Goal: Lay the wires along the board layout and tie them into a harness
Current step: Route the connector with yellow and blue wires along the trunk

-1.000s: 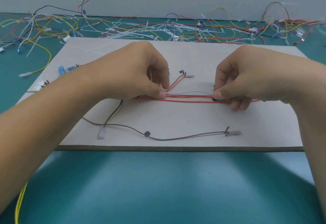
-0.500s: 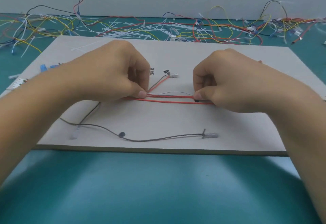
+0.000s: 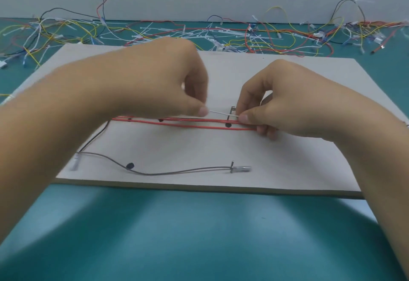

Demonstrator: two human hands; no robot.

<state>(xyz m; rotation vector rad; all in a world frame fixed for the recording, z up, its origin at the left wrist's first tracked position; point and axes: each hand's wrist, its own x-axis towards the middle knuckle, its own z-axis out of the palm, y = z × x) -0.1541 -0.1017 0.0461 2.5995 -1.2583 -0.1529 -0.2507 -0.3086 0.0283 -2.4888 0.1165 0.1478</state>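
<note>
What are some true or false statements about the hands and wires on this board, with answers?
1. A thin white wire spans the gap between the left hand and the right hand, and each hand pinches it. True.
2. The red wires run along the board's near edge. False: they cross the middle of the board; the grey wire lies nearest that edge.
3. Neither hand holds the grey wire. True.
4. The pile of loose wires sits on the board. False: it lies on the teal table, beyond the board's far edge.
</note>
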